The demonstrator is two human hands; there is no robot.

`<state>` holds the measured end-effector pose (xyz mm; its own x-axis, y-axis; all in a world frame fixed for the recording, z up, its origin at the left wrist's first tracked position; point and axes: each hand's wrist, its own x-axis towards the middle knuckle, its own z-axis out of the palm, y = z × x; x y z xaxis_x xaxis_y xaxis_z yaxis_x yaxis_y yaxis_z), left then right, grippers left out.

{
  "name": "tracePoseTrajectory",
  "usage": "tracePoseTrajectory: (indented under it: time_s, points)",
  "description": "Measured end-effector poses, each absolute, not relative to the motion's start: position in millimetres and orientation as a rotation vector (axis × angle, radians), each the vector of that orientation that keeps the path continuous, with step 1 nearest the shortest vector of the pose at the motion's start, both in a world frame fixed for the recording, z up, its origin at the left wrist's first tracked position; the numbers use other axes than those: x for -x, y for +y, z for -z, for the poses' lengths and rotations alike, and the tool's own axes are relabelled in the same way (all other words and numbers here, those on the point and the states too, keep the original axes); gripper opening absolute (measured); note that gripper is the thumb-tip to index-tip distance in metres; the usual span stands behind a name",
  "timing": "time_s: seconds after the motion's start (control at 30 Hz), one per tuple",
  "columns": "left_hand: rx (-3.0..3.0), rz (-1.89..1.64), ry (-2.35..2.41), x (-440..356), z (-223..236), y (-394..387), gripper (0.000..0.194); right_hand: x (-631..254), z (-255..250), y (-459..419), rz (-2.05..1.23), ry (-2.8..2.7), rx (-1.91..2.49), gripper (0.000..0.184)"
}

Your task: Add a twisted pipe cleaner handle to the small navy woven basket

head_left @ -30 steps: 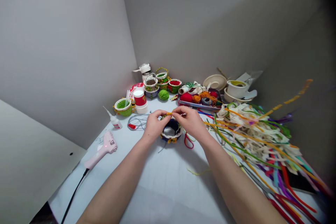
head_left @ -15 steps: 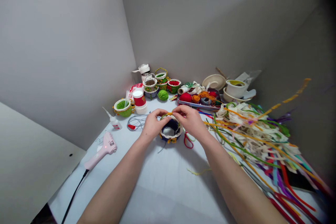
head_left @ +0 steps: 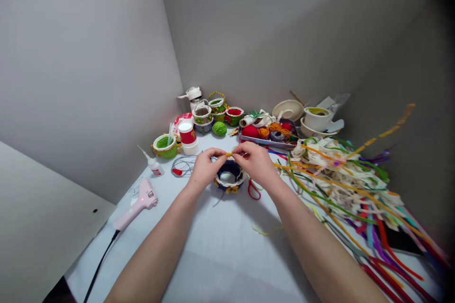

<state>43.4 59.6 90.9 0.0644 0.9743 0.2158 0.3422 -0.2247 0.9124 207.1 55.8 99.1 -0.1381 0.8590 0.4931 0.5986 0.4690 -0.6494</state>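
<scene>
Between my two hands is a short yellow-orange fuzzy piece, which looks like pipe cleaner. My left hand pinches its left end between thumb and fingertips. At its right end, my right hand pinches it the same way. Just below the fingers sits a small dark blue basket with a white braided rim and yellow flowers on its side. The hands hide part of its far rim. A red loop of cord lies to the right of the basket.
A pink glue gun and a small glue bottle lie at left. Small yarn baskets and a green yarn ball stand behind. A tray of yarn is back right; heaped pipe cleaners and strips spread at right.
Both hands keep their pinch on the yellow-orange piece, with barely any finger movement. The whole view has shifted slightly.
</scene>
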Motion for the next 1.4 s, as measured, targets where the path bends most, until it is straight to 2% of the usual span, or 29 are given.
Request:
tracePoseTrajectory:
  time_s: [0.2,0.5,1.13,1.4]
  points:
    - [-1.767,-1.185,1.351,-44,-94,56,0.011,-204,-107,47,-0.160,-1.947,1.282,0.013]
    - [-1.845,-1.218,1.385,-44,-94,55,0.009,-210,-103,54,-0.557,-1.845,1.256,0.014]
    - [-1.764,-1.211,1.357,-44,-89,59,0.010,-207,-96,57,-0.627,-1.750,1.219,0.013]
    - [-1.757,-1.179,1.367,-45,-91,58,0.016,-205,-97,57,-0.620,-1.709,1.214,0.012]
